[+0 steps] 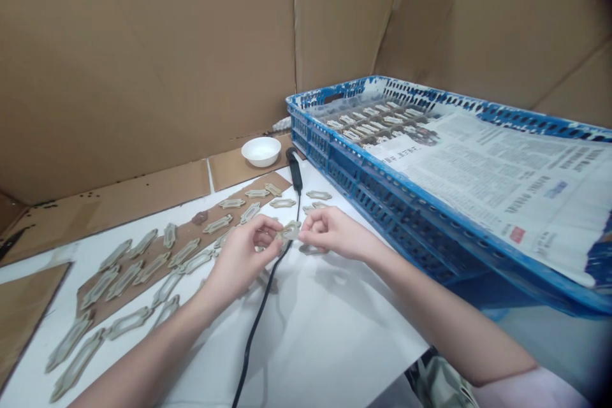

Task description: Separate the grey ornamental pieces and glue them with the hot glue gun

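A small pale frame-shaped plate, which looks like a label holder, is pinched between the fingertips of both hands. My left hand grips its left end with curled fingers. At its right edge, the thumb and fingers of my right hand close on it. The face of the plate is too blurred to read in detail. Several similar frame plates lie on white paper and a brown cardboard strip to the left. Another frame plate rests just under my right hand.
A black corded tool lies beyond my hands, its cable running toward me beneath them. Behind it stands a white bowl. A blue crate on the right holds rows of plates and newspaper. Cardboard walls enclose the table.
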### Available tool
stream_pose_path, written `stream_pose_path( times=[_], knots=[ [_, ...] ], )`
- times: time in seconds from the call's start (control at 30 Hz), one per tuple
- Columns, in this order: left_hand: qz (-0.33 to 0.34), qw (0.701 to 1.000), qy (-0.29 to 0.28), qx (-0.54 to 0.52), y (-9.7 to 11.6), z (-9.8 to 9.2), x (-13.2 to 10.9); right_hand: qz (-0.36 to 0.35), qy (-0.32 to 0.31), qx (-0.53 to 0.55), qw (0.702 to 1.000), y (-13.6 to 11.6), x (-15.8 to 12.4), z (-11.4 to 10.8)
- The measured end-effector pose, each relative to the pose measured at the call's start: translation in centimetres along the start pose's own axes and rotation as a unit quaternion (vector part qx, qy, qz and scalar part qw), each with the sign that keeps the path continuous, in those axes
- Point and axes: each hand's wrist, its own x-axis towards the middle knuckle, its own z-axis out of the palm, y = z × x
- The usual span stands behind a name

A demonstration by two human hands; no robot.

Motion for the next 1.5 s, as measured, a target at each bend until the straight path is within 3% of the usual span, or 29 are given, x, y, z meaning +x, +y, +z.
stream_pose_path(
  times=[0.33,0.53,0.77,0.87,1.03,1.13,1.23,1.33,1.5],
  knots=[
    [0.042,0.996,-0.007,0.083,0.3,0.7,-0.7,-0.004,0.066,-0.167,0.984,0.2,-0.1,-0.1],
    [0.056,0.995,-0.012,0.080,0.4,1.0,-0.8,-0.004,0.082,-0.202,0.976,0.4,-0.2,0.1],
    [-0.018,0.998,-0.019,-0.054,0.5,0.5,-0.4,-0.080,0.123,-0.186,0.972,0.6,-0.2,0.2],
    [-0.057,0.991,-0.010,-0.119,0.2,0.4,0.1,-0.107,0.106,-0.214,0.965,0.1,-0.5,0.3],
    [-0.050,0.989,-0.018,-0.135,-0.6,0.6,0.5,-0.103,0.124,-0.362,0.918,-0.5,-1.1,0.2],
    [0.002,1.000,0.015,-0.013,-1.3,0.6,0.6,-0.071,0.165,-0.434,0.883,-0.5,-1.2,-0.8],
    [0.041,0.985,0.013,0.167,-1.9,0.7,0.6,0.022,0.206,-0.494,0.844,-0.3,-1.1,-2.3],
    [0.053,0.964,-0.036,0.258,-2.1,0.9,0.5,0.093,0.177,-0.547,0.813,-0.3,-1.0,-3.4],
    [0.047,0.934,-0.062,0.350,-1.8,1.1,0.1,0.109,0.115,-0.581,0.798,-0.2,-1.2,-3.8]
  ],
)
